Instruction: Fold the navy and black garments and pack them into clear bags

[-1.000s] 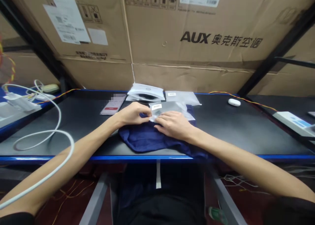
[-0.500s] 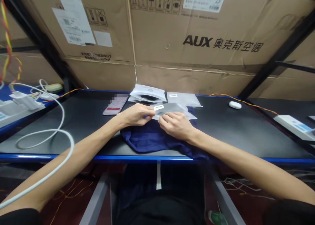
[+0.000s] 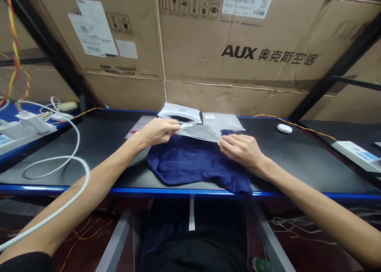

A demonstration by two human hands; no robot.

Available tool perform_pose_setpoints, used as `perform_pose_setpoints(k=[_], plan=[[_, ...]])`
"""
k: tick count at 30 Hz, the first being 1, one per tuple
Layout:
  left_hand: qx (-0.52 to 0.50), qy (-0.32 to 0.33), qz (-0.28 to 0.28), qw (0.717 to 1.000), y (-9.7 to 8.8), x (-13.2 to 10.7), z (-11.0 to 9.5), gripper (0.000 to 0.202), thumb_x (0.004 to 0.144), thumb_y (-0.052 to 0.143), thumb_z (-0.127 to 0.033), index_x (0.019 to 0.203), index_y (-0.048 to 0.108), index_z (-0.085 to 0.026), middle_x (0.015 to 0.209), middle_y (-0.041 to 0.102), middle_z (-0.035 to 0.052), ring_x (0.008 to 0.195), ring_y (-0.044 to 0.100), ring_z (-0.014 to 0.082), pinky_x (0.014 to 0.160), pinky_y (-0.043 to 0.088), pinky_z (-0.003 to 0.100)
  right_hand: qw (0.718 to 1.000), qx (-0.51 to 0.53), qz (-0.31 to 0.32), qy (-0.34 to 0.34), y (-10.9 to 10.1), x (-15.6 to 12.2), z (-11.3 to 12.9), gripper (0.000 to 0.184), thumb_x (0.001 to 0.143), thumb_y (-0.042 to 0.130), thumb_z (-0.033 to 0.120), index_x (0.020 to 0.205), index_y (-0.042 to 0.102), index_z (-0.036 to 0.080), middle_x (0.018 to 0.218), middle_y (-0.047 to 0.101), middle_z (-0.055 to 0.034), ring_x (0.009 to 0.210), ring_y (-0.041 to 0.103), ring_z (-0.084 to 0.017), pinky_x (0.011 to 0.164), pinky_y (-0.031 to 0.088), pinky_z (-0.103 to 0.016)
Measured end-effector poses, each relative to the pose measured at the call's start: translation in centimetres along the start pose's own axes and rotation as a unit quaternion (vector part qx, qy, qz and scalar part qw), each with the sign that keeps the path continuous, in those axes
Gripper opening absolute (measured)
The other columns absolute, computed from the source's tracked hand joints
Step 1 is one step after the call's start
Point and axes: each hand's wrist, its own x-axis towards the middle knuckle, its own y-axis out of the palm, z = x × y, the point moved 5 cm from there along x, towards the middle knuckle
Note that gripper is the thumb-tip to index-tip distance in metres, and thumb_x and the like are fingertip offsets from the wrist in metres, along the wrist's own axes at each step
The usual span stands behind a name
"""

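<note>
A translucent frosted plastic bag [image 3: 201, 132] with a small white label is stretched between my hands. My left hand [image 3: 160, 130] is closed on its left end, beside the label. At the other end, the fingers of my right hand [image 3: 240, 150] pinch the bag's right corner. Below it, a crumpled dark blue cloth [image 3: 190, 163] lies on the black tabletop and droops over the front edge. Just behind, a whitish pouch [image 3: 181, 110] gapes with something dark inside. To its right another frosted bag [image 3: 223, 121] with a label lies flat.
A phone [image 3: 141, 125] lies partly behind my left hand. A white earbud case [image 3: 284, 128] sits at the right. Power strips [image 3: 357, 155] stand at both sides. A white cable [image 3: 80, 161] loops across the left. Large cardboard boxes [image 3: 193, 66] wall off the back.
My right hand has moved right, from the bag's middle to its right corner. My left hand has shifted up and left. The bag is now stretched wider, uncovering more cloth.
</note>
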Motion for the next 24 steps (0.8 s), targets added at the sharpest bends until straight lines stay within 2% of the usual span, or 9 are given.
perform_pose_setpoints(k=[4,11,13,15,18,20,22,24], plan=[[0.045,-0.009,0.017,0.999,-0.1,-0.1,0.4,0.022,0.072,0.043,-0.005,0.076,0.061,-0.018,0.081,0.064,0.0035,0.07,0.055,0.0162,0.06,0.035,0.026,1.0,-0.002,-0.024,0.014,-0.5,-0.7,-0.7,0.017,0.099,0.057,0.02,0.087,0.068,0.018,0.078,0.074,0.0007,0.063,0.059,-0.011,0.062,0.035,-0.029],[0.044,-0.044,0.03,0.998,-0.3,-0.3,0.9,0.024,0.074,0.045,-0.008,0.078,0.066,-0.019,0.084,0.067,0.0044,0.076,0.06,0.0176,0.064,0.04,0.026,0.999,0.001,-0.044,0.02,-0.8,-0.9,-1.1,0.018,0.098,0.059,0.02,0.082,0.068,0.019,0.073,0.074,0.0028,0.06,0.06,-0.01,0.061,0.036,-0.027],[0.025,-0.054,0.028,0.998,-0.6,-0.4,1.2,0.025,0.075,0.047,-0.011,0.082,0.069,-0.02,0.091,0.071,0.0042,0.083,0.064,0.0187,0.07,0.045,0.026,0.999,0.006,-0.042,0.018,-0.7,-0.9,-0.9,0.021,0.098,0.059,0.02,0.078,0.067,0.019,0.07,0.073,0.003,0.058,0.06,-0.01,0.061,0.037,-0.027],[-0.01,-0.042,0.002,0.999,-1.3,-0.5,0.9,0.027,0.079,0.05,-0.016,0.091,0.073,-0.021,0.102,0.073,0.0043,0.093,0.067,0.02,0.08,0.05,0.028,0.999,0.008,-0.039,0.021,-0.6,-0.9,-0.8,0.024,0.097,0.058,0.02,0.074,0.066,0.019,0.067,0.072,0.003,0.057,0.06,-0.011,0.06,0.037,-0.027],[-0.062,0.012,-0.08,0.995,-2.4,-0.4,-1.0,0.029,0.084,0.05,-0.017,0.102,0.073,-0.019,0.106,0.074,0.0069,0.098,0.068,0.021,0.09,0.053,0.033,0.999,0.007,-0.019,0.032,-0.4,-0.9,-0.5,0.028,0.097,0.057,0.021,0.071,0.065,0.02,0.065,0.071,0.0029,0.055,0.059,-0.011,0.059,0.037,-0.027],[-0.068,0.053,-0.12,0.989,-2.4,-0.2,-3.2,0.025,0.088,0.051,-0.018,0.1,0.073,-0.018,0.099,0.075,0.0074,0.092,0.069,0.0205,0.087,0.055,0.035,0.999,0.016,-0.007,0.038,-0.2,-0.8,-0.4,0.028,0.098,0.056,0.022,0.072,0.066,0.02,0.065,0.071,0.0021,0.055,0.059,-0.011,0.059,0.037,-0.028],[-0.051,0.096,-0.126,0.986,-1.5,0.1,-5.8,0.021,0.091,0.054,-0.02,0.099,0.073,-0.019,0.093,0.076,0.0069,0.087,0.07,0.0209,0.084,0.057,0.036,0.999,0.027,-0.009,0.04,-0.2,-0.8,-0.3,0.027,0.098,0.056,0.022,0.073,0.066,0.019,0.065,0.071,0.0015,0.055,0.059,-0.011,0.059,0.036,-0.028],[-0.045,0.141,-0.092,0.985,0.1,0.5,-8.2,0.023,0.094,0.054,-0.019,0.109,0.072,-0.016,0.101,0.077,0.0091,0.093,0.071,0.0218,0.086,0.059,0.035,0.999,0.031,-0.014,0.039,-0.3,-0.7,-0.2,0.027,0.098,0.056,0.022,0.073,0.066,0.019,0.065,0.071,0.0017,0.055,0.059,-0.011,0.059,0.036,-0.028]])
